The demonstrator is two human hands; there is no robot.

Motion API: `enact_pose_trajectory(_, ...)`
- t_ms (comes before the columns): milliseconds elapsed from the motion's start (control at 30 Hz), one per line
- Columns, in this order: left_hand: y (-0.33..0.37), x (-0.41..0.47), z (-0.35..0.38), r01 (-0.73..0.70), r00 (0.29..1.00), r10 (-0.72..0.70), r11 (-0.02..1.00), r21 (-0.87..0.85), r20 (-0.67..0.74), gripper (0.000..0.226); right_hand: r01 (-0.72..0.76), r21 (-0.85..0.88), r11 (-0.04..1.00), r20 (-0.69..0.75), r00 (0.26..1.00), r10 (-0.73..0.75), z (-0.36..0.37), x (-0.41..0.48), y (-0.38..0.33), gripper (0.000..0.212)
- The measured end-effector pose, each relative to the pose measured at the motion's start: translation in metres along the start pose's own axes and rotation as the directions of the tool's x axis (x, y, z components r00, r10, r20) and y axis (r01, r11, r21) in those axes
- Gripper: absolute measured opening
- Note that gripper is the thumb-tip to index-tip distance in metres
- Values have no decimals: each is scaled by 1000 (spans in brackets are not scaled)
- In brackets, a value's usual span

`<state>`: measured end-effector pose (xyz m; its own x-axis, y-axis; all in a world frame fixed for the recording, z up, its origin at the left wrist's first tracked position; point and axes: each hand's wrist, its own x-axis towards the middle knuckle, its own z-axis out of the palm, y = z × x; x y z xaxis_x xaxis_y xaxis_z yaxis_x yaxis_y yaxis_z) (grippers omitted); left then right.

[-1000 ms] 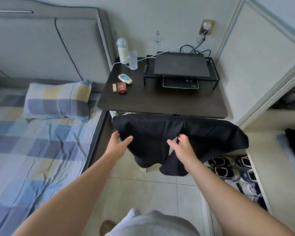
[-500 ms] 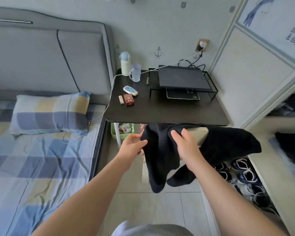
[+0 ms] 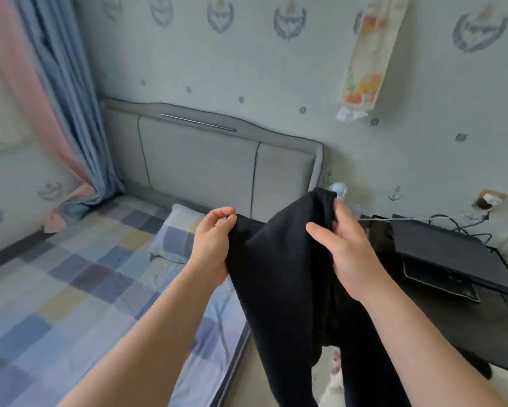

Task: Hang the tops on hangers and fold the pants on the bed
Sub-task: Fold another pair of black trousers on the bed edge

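no legible text, wallpaper emblems [image 3: 289,20] and printed wall hanging [image 3: 367,57] too blurred to read

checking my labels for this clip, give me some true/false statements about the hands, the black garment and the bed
1. The left hand and the right hand both grip the black garment. True.
2. The black garment lies flat on the bed. False: it hangs in the air from the two hands, beside the bed.
3. A checked pillow lies by the headboard. True.
4. The black garment is on a hanger. False: no hanger shows in this view.
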<state>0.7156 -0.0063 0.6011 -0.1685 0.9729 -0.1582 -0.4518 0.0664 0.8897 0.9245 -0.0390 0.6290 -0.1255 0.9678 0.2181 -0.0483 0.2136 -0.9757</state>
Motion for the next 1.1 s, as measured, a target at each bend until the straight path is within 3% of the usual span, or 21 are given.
enact_pose_trajectory(133,86,-3,-66,-215,975,208,973,-85,-83,16,27,48,998,185,982,-36,84,48,-13,63)
enact_pose_trajectory(233,136,-19,-120,-358,933,349,924,-133,-89,34,2,147,989,328,943,-51,152,72,-20,61)
enact_pose_trajectory(333,163,-40,-171,-423,897,411,905,-47,-165,55,-79,266,961,455,889,-53,217,83,-23,50)
enact_pose_trajectory(467,162,-68,-229,-372,884,366,927,36,-289,59,-265,355,896,603,798,-3,288,84,-19,32)
enact_pose_trajectory(533,147,-80,-254,-262,898,275,961,86,-342,58,-317,325,891,671,741,19,317,85,-12,29)
enact_pose_trajectory(633,117,-94,-286,-85,924,116,991,101,-365,50,-456,261,851,819,572,55,353,85,5,38)
enact_pose_trajectory(700,97,-99,-301,-56,922,90,993,100,-377,48,-551,200,810,888,451,88,371,85,22,42)
enact_pose_trajectory(800,74,-100,-318,-70,888,99,994,80,-450,50,-654,103,749,892,395,222,391,89,56,40)
enact_pose_trajectory(933,47,-93,-333,-121,808,78,992,-35,-584,34,-726,-68,684,848,319,423,400,95,109,41)
enact_pose_trajectory(1100,5,-73,-331,-177,724,27,973,-147,-690,39,-753,-233,616,818,190,543,397,108,162,40)
